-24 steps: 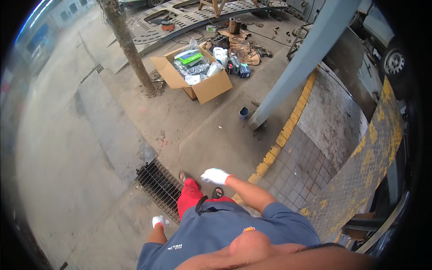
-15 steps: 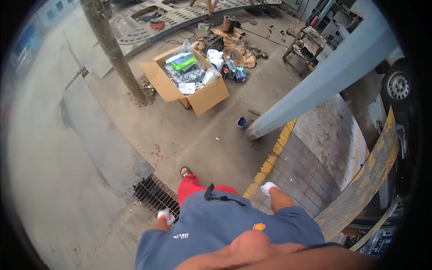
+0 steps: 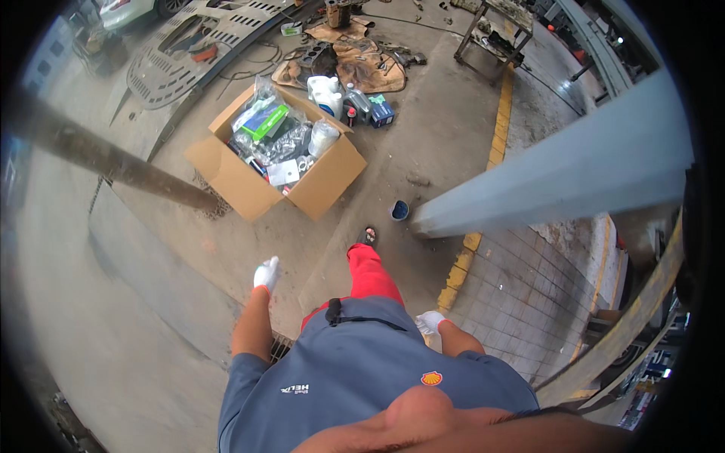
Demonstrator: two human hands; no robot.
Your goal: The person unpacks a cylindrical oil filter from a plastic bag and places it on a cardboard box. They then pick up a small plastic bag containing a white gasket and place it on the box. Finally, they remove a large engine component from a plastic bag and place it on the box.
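My left hand [image 3: 266,274], in a white glove, swings out in front of my body over the concrete floor. Its fingers look loosely extended, and nothing shows in them. Close to my right hip is my right hand [image 3: 430,322], gloved the same way, its fingers loosely bent with nothing visible in them. Neither hand touches anything. Ahead stands an open cardboard box [image 3: 327,179] packed with plastic-wrapped parts, a green-and-blue packet [image 3: 266,123] and a white card [image 3: 283,173].
White jugs [image 3: 325,92], a grey bottle [image 3: 357,103] and a blue carton [image 3: 381,111] stand beyond the box. A rusty pole [image 3: 113,155] rises at left, a thick grey post [image 3: 529,185] at right. A small blue-lined cup [image 3: 399,210] sits near the post. Greasy engine parts [image 3: 313,60] lie farther off.
I have stepped forward, and the box appears nearer and farther left. My left hand has swung forward; my right hand has drawn back toward my hip.
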